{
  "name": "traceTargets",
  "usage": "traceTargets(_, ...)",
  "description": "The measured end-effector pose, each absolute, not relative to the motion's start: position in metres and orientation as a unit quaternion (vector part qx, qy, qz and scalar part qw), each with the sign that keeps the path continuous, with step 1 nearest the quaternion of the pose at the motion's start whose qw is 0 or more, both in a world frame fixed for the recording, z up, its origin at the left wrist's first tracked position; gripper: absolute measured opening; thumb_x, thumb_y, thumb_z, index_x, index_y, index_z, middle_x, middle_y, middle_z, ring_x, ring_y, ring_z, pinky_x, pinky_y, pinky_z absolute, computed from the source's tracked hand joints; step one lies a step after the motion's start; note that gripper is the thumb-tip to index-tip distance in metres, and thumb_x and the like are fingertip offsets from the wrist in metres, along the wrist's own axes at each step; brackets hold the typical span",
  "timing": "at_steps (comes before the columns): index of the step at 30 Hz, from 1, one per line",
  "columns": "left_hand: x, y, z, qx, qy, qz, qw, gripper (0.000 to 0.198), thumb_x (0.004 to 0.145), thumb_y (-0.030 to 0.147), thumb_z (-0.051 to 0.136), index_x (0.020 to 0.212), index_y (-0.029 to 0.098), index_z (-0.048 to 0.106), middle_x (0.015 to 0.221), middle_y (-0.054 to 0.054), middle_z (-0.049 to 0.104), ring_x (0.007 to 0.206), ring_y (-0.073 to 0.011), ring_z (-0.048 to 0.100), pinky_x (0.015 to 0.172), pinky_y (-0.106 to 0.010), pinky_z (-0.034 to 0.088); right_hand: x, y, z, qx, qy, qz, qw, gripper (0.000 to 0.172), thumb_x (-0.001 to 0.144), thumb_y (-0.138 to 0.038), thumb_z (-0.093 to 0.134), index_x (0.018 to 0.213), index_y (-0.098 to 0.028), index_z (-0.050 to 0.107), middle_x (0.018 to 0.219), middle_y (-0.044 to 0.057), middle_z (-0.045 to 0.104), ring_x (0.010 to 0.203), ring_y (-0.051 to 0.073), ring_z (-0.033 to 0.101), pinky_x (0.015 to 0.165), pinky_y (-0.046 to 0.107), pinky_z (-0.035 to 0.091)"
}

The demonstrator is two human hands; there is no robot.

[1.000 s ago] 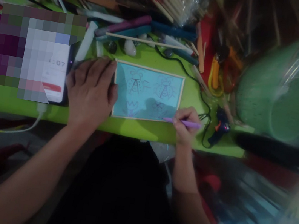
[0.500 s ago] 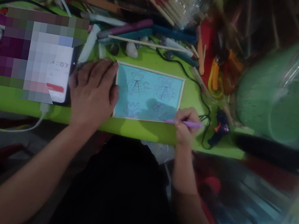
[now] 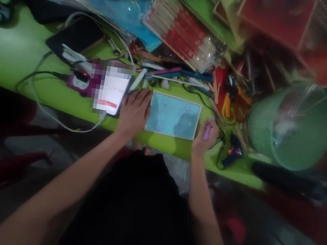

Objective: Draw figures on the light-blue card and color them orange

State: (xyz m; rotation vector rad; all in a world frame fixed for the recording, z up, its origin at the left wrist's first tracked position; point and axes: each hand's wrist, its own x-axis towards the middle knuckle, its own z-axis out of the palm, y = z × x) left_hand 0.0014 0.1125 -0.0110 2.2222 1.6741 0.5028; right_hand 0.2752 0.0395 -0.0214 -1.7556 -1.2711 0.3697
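Note:
A blue panel (image 3: 171, 115) with a thin wooden frame lies on the green table (image 3: 130, 133). Faint pen drawings show on it, blurred, with a shadow over its lower right. My left hand (image 3: 136, 109) rests flat with fingers stretched, its edge touching the panel's left side. Just off the panel's right side, my right hand (image 3: 206, 136) is closed around a purple pen (image 3: 207, 130). The pen's writing tip cannot be made out. Left of my left hand stands a lit phone (image 3: 113, 93), partly pixelated, with a white cable plugged into it.
A green translucent bucket (image 3: 291, 127) stands at the right. A glue gun (image 3: 233, 149) lies near the table's front edge, its black cord beside my right hand. Behind the panel are pens, orange-handled cutters (image 3: 228, 106) and bundled sticks (image 3: 185, 30). A power strip (image 3: 81, 81) sits left.
My view has drawn back and shifted, showing more of the table. The right hand has lifted away from the panel to its right, and the pen has turned more upright. My left hand stays beside the panel.

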Motion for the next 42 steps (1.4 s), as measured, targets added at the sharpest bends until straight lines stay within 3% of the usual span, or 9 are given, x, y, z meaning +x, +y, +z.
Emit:
traceTargets(3, 0.002, 0.112, -0.011, 0.774, 0.587, 0.177, 0.157, 0.052, 0.107, 0.030, 0.040, 0.156, 0.020, 0.051, 0.161, -0.009, 0.055, 0.148, -0.0326, 0.049, 0.123, -0.054, 0.038, 0.267, 0.048, -0.016, -0.744, -0.509, 0.070, 0.427, 0.025, 0.101, -0.037, 0.052, 0.116, -0.022, 0.066, 0.112, 0.013, 0.067, 0.111, 0.032, 0.065, 0.104, 0.061, 0.052)
traceTargets(9, 0.004, 0.113, -0.007, 0.777, 0.584, 0.152, 0.178, 0.054, 0.109, 0.030, 0.034, 0.159, 0.016, 0.047, 0.163, -0.010, 0.052, 0.150, -0.0321, 0.046, 0.124, -0.054, 0.036, 0.261, 0.055, -0.011, -0.785, -0.515, 0.082, 0.335, 0.031, 0.097, -0.029, 0.046, 0.120, -0.019, 0.065, 0.121, 0.018, 0.069, 0.121, 0.033, 0.060, 0.108, 0.054, 0.048)
traceTargets(15, 0.004, 0.113, -0.003, 0.779, 0.588, 0.133, 0.174, 0.054, 0.109, 0.031, 0.033, 0.160, 0.017, 0.047, 0.164, -0.009, 0.051, 0.151, -0.0293, 0.045, 0.126, -0.051, 0.036, 0.260, 0.058, -0.015, -0.800, -0.531, 0.048, 0.275, 0.034, 0.099, -0.031, 0.045, 0.120, -0.017, 0.068, 0.119, 0.019, 0.071, 0.117, 0.033, 0.062, 0.105, 0.051, 0.048)
traceTargets(29, -0.002, 0.112, -0.002, 0.778, 0.572, 0.139, 0.219, 0.056, 0.109, 0.031, 0.034, 0.162, 0.016, 0.043, 0.168, -0.010, 0.046, 0.155, -0.0277, 0.042, 0.128, -0.046, 0.037, 0.261, 0.058, -0.021, -0.836, -0.504, 0.000, 0.218, 0.039, 0.100, -0.041, 0.043, 0.123, -0.019, 0.065, 0.122, 0.021, 0.069, 0.117, 0.037, 0.063, 0.102, 0.056, 0.049)
traceTargets(42, -0.005, 0.113, -0.004, 0.767, 0.569, 0.157, 0.251, 0.056, 0.109, 0.032, 0.033, 0.163, 0.016, 0.042, 0.168, -0.010, 0.046, 0.155, -0.0288, 0.042, 0.127, -0.049, 0.037, 0.254, 0.060, -0.016, -0.837, -0.512, -0.022, 0.192, 0.040, 0.102, -0.041, 0.042, 0.125, -0.017, 0.064, 0.120, 0.019, 0.069, 0.115, 0.033, 0.064, 0.103, 0.051, 0.051)
